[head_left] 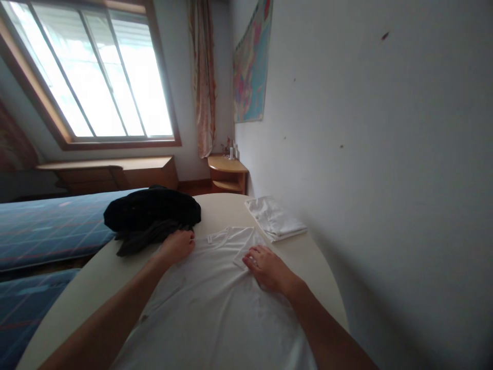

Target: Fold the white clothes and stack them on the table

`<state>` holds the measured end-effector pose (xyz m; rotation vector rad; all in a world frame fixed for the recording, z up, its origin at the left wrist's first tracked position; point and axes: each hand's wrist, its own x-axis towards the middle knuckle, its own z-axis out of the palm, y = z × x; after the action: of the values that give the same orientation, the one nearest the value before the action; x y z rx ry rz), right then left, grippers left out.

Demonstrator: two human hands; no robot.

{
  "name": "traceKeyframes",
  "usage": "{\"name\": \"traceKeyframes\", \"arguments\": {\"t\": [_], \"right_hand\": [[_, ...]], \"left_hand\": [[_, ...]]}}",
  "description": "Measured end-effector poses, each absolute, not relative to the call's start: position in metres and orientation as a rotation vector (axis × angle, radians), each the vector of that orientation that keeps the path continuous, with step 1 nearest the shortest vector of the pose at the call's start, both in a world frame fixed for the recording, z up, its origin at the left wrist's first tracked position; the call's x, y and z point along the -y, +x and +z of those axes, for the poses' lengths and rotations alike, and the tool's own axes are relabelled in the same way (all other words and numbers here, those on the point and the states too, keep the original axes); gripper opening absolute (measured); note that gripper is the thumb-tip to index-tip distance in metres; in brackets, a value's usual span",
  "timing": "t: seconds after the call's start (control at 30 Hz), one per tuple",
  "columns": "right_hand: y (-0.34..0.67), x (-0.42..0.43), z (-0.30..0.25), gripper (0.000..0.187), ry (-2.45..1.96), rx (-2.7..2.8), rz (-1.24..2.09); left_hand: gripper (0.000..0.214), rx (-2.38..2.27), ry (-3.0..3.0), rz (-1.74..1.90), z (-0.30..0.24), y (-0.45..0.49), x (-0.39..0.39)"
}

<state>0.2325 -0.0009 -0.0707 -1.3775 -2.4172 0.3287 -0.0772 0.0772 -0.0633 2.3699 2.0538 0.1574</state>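
Note:
A white T-shirt (215, 303) lies spread over the round table, its neckline pointing away from me and its lower part running out of view toward my body. At its left shoulder is my left hand (178, 247), fingers curled together on the fabric edge, with the fingertips partly hidden. My right hand (267, 268) rests on the opposite shoulder, where a sleeve is turned inward over the shirt; its fingers are bent slightly and apart. Light creases and a few small dark spots mark the shirt.
The cream table (327, 277) has a dark clothing pile (152, 209) at its far left and a folded white garment (275, 218) at its far right. A wall (385, 205) stands close on the right. Blue plaid mattresses (50, 221) lie left; a corner shelf (228, 164) stands behind.

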Motion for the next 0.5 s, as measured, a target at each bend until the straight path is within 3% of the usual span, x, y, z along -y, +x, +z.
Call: {"name": "traceKeyframes", "arguments": {"t": [0.5], "right_hand": [[0.230,-0.013,-0.096,0.059,-1.434,2.472,0.461]], "left_hand": [[0.024,-2.279,2.381,0.754,-0.035,-0.071,-0.077]]}}
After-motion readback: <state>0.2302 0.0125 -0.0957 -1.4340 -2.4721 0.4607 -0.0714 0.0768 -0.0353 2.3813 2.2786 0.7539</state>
